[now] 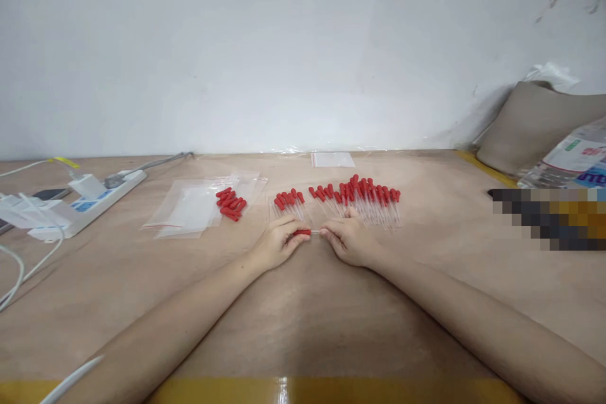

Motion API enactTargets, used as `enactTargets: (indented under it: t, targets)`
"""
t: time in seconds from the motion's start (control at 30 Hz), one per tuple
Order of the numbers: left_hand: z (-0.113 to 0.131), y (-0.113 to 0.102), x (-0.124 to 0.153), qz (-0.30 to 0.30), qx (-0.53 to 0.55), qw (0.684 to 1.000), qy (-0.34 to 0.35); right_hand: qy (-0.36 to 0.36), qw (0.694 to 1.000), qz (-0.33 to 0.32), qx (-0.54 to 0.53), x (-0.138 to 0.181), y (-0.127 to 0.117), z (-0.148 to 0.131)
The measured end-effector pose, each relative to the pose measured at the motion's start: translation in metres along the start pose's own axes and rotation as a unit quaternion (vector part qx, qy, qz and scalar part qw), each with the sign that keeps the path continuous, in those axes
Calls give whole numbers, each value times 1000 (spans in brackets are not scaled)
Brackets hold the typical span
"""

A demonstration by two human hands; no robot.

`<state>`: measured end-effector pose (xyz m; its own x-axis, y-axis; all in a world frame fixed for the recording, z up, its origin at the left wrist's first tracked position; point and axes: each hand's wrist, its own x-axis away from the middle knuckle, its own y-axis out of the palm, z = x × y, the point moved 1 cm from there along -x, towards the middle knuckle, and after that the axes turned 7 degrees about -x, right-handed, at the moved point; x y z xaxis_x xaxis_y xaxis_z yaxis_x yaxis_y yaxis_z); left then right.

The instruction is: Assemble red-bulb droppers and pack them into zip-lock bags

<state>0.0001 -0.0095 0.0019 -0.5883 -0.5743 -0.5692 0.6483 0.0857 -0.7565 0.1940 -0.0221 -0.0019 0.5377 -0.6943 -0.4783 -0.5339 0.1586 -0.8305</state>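
Between finger and thumb, my left hand (280, 242) pinches a red rubber bulb (303, 233). A thin clear dropper tube (315, 232) runs from the bulb's end into the closed fingers of my right hand (349, 240). Just behind my hands lies a row of clear droppers with red bulbs (364, 192), their tubes pointing towards me. A smaller group of red-capped droppers (288, 199) sits to its left. Several loose red bulbs (230, 203) are piled on clear zip bags further left.
Clear zip bags (177, 205) lie flat at the left. Beyond them are a white power strip (101, 202) with plugs and cables. A small white bag (332, 160) rests by the wall. At right stand a grey-brown container (534, 123) and a plastic bottle (568, 158).
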Motion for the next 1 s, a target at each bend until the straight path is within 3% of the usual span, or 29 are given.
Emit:
enactTargets:
  t: [0.23, 0.47, 0.63, 0.7, 0.8, 0.9, 1.0]
  targets:
    - [-5, -7, -1, -8, -36, 999, -8, -39, 999, 0, 22, 0, -12, 0]
    - [-5, -5, 2, -33, -18, 998, -55, -103, 988, 70, 91, 1, -18, 0]
    - [-1, -10, 0, -41, -8, 997, -63, -86, 989, 62, 107, 5, -16, -3]
    - [-2, -19, -2, -22, -60, 997, -42, -28, 993, 60, 94, 4, -21, 0]
    - [-18, -43, -7, 17, -185, 980, -67, 151, 983, 77, 77, -4, -37, 14]
    - [-49, -70, -7, 25, -299, 940, -161, 342, 933, 81, 73, -16, -56, 37]
    - [-79, -94, -3, -22, -354, 898, -260, 431, 897, 60, 83, -26, -65, 57]
